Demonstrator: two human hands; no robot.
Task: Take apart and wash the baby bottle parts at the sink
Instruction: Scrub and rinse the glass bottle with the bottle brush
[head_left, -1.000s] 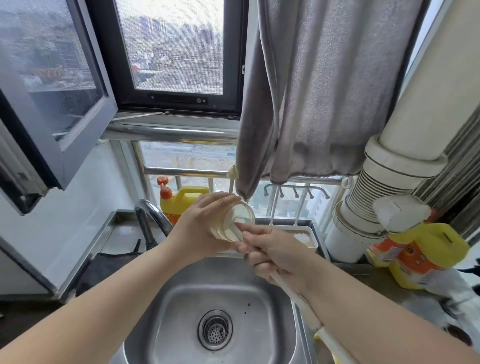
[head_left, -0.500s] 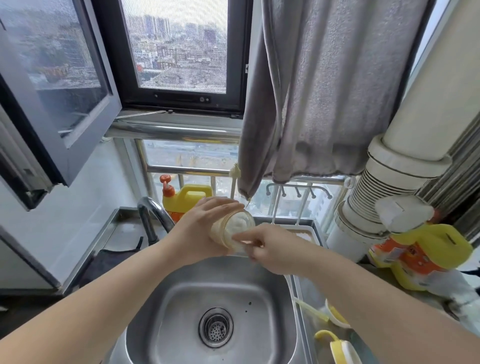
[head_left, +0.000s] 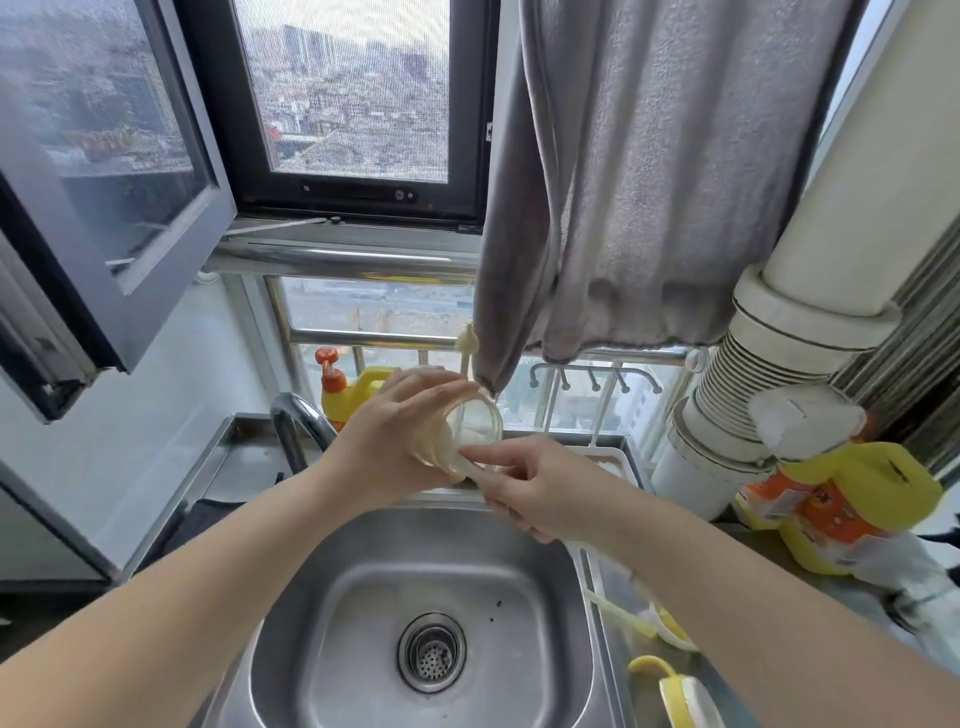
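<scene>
The left hand (head_left: 387, 436) wrapped its fingers around a clear, rounded baby bottle (head_left: 460, 434), holding it tilted on its side above the back edge of the sink (head_left: 322, 649), open mouth turned toward the right. The plastic looked faintly amber, and a pale blur showed through its wall. The right hand (head_left: 530, 488) met the bottle at its rim, fingers curled and pinching a slim, cream-coloured brush handle (head_left: 470, 467) that ran into the mouth; how far it went in could not be told. Both forearms reached in bare from the lower corners, the left wrist bent slightly upward, the right one angled across toward the bottle.

Below them lay the brushed stainless steel basin with rounded corners and a perforated round drain strainer (head_left: 431, 652) in its middle. A curved chrome faucet (head_left: 296, 423) rose behind the left wrist, just beside a glossy yellow detergent jug (head_left: 358, 387) with an orange pump. On the wet steel counter to the right lay yellow and white plastic pieces (head_left: 670, 680), their shapes partly cut off by the arm. Farther right stood a yellow bottle with an orange label (head_left: 831, 504), near a thick white ribbed pipe (head_left: 727, 415). A soft grey towel (head_left: 649, 182) with a fuzzy nap hung over a metal rail, next to a dark-framed window (head_left: 358, 202)
</scene>
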